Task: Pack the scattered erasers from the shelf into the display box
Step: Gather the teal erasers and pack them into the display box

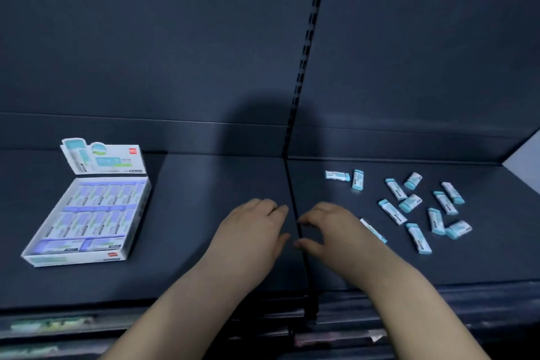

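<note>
Head view: display box (73,259) sits at left on dark shelf (204,184), lid flap (108,158) upright, rows of erasers inside. On right half of shelf, scattered erasers (410,203) lie loose, well apart from box. Left hand (254,228) and right hand (330,231) hover near centre seam (290,184), just beside each other. Left fingers together, loosely bent, holding nothing. Right fingers curved, thumb apart from them, nothing pinched. One eraser (377,232) partly hidden behind right hand.

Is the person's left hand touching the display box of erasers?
Apart. The head view shows a wide stretch of dark shelf between the left hand and the display box.
</note>
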`<state>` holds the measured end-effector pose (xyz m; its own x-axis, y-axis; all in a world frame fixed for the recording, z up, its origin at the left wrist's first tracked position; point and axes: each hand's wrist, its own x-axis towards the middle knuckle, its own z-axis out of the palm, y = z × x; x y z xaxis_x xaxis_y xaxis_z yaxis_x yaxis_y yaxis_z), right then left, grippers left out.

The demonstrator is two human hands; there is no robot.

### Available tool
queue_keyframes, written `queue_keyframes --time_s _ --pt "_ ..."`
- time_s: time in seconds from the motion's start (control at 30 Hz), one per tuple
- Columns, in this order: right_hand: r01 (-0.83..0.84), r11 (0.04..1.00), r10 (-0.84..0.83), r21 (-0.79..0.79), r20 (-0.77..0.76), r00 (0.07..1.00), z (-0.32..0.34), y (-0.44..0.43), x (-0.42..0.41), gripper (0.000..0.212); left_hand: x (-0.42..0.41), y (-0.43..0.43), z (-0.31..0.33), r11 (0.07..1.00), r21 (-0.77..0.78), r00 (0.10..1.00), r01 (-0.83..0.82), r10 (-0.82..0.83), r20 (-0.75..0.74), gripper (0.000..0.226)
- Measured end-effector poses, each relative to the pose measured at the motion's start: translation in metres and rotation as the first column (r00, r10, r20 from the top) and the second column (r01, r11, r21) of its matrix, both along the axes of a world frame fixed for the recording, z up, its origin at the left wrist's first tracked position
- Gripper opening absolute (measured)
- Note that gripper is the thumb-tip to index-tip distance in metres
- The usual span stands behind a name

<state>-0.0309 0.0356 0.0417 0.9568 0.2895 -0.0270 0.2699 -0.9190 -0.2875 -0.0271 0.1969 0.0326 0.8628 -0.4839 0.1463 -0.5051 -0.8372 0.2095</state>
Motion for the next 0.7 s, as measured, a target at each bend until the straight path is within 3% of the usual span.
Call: queue_keyframes --time_s 0.33,0.5,0.7 --pt "0.114 0.993 -0.111 0.037 -0.067 0.992 -0.009 -0.015 0.004 0.046 0.022 -0.011 -0.003 0.998 -0.001 0.997 0.065 -0.065 -0.031 0.05" --pt "0.142 0.988 -0.14 0.068 -0.031 0.99 -0.017 -0.03 0.011 0.044 0.027 -0.027 -0.01 0.996 0.019 0.995 0.087 -0.086 -0.046 0.051" --pt "0.1 0.993 -0.099 0.066 -0.023 0.995 -0.02 -0.077 0.022 0.044 0.031 -0.074 -0.02 0.998 0.023 0.997 0.066 -0.065 -0.039 0.052"
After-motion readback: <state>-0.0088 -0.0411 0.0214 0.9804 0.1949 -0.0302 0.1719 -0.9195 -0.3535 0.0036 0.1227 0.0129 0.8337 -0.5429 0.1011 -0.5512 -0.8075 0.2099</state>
